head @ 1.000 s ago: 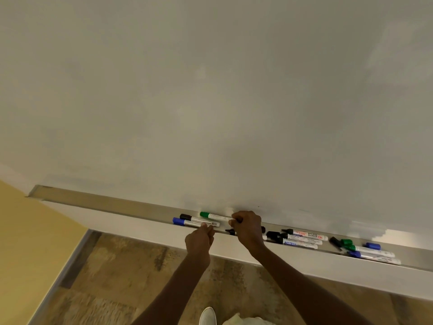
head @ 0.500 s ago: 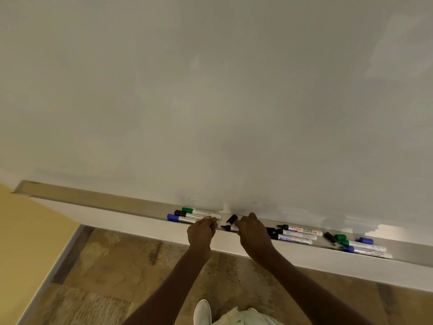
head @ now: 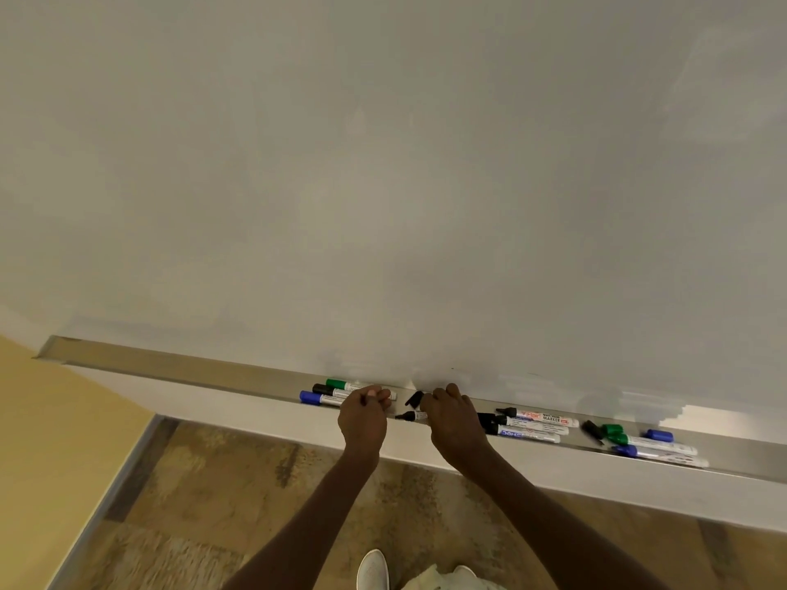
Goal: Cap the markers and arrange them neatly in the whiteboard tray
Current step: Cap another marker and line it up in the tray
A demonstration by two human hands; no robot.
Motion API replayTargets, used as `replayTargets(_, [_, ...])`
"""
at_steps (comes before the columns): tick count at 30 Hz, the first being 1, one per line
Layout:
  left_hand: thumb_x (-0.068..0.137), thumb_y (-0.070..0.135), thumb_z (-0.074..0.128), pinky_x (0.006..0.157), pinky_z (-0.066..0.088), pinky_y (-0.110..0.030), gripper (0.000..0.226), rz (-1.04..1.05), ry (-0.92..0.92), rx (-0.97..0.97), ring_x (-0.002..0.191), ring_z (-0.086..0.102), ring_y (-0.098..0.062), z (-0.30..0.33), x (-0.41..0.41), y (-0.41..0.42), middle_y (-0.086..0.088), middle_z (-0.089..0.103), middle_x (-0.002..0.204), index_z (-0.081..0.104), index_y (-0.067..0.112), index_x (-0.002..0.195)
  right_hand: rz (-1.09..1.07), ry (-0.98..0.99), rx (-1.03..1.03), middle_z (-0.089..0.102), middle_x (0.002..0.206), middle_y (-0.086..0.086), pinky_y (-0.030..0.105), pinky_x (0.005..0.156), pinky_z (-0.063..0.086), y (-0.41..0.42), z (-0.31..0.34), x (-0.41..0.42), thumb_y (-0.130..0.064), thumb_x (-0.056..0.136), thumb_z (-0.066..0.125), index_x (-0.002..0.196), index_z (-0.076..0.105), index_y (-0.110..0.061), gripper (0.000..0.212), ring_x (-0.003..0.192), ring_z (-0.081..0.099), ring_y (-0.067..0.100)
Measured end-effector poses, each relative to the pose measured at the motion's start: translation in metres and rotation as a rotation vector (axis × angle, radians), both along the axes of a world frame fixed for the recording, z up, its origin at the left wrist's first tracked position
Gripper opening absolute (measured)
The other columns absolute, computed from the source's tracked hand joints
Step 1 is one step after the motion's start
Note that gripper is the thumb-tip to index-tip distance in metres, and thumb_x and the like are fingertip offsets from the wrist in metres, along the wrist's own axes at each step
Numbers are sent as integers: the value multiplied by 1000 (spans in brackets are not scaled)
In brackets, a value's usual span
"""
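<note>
Head view, looking down along a whiteboard (head: 383, 185) to its long tray (head: 191, 370). Left hand (head: 363, 419) over the right ends of three capped markers lying side by side in the tray: a green-capped marker (head: 343, 384) at the back, a black-capped marker (head: 330, 391) in the middle, a blue-capped marker (head: 317, 398) at the front. Fingers curled, seemingly pinching one of these barrels; which one, cannot tell. Right hand (head: 453, 421) just beside, fingers bent down into the tray on an uncapped black marker (head: 412, 416), its tip pointing left. Loose black cap (head: 414, 398) lying tilted between both hands, close to the right fingertips. Further right in the tray, a group of three markers (head: 532, 424) in parallel, black caps to the left. Near the right end, a loose cluster (head: 639, 442) of green and blue markers and caps, not in order. Below, a brown patterned floor (head: 213, 483), a yellow wall (head: 51, 419) at left, a white shoe (head: 372, 570) at the bottom edge.
</note>
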State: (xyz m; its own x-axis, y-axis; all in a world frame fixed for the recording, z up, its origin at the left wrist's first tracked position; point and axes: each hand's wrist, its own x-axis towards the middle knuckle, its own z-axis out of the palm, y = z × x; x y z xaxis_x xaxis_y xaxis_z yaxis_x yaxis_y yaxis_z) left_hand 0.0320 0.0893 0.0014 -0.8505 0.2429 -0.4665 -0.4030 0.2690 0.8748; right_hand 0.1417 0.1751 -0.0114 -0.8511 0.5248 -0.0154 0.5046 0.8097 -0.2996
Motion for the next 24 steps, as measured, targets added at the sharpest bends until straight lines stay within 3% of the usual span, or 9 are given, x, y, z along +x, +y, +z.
replayTargets(4, [94, 4, 47, 69, 48, -17, 21, -100, 123, -55, 81, 67, -15, 4, 5, 5, -7, 72, 92, 67, 8, 95, -31, 129, -83, 65, 101, 7, 34, 74, 44, 5, 11, 9, 5, 79, 59, 105, 60, -11, 30, 97, 48, 25])
replayTargets(9, [89, 11, 57, 78, 39, -22, 16, -470, 593, -290, 82, 61, -14, -2, 9, 15, -2, 72, 92, 72, 9, 96, -68, 253, -94, 68, 93, 3, 29, 67, 44, 15, 31, 34, 1, 79, 67, 99, 63, -14, 25, 87, 50, 20])
replayTargets(13, [84, 22, 60, 65, 46, -34, 16, -655, 737, -410, 65, 58, -19, -10, 15, 23, -1, 68, 70, 68, 16, 71, -100, 255, -75, 67, 92, 1, 32, 68, 46, 25, 40, 58, -2, 80, 66, 98, 64, -16, 23, 85, 50, 19])
replayTargets(15, [83, 26, 58, 63, 47, -36, 17, -726, 797, -504, 66, 60, -21, -19, 14, 26, -1, 67, 68, 65, 17, 69, -121, 259, -79, 67, 91, -2, 33, 67, 46, 30, 41, 69, -4, 80, 65, 98, 63, -18, 23, 84, 50, 18])
replayTargets(21, [85, 18, 60, 70, 49, -37, 12, -716, 795, -590, 81, 63, -27, -23, 18, 34, -9, 70, 84, 66, 8, 89, -152, 235, -109, 64, 90, -2, 26, 67, 38, 37, 38, 90, -8, 85, 60, 100, 61, -19, 19, 79, 47, 14])
replayTargets(24, [87, 18, 60, 74, 45, -33, 20, -617, 607, -535, 90, 64, -31, -15, 29, 36, -13, 71, 94, 64, 5, 102, -132, 271, -160, 63, 93, 1, 25, 66, 40, 35, 39, 94, -11, 88, 57, 107, 61, -17, 20, 79, 52, 16])
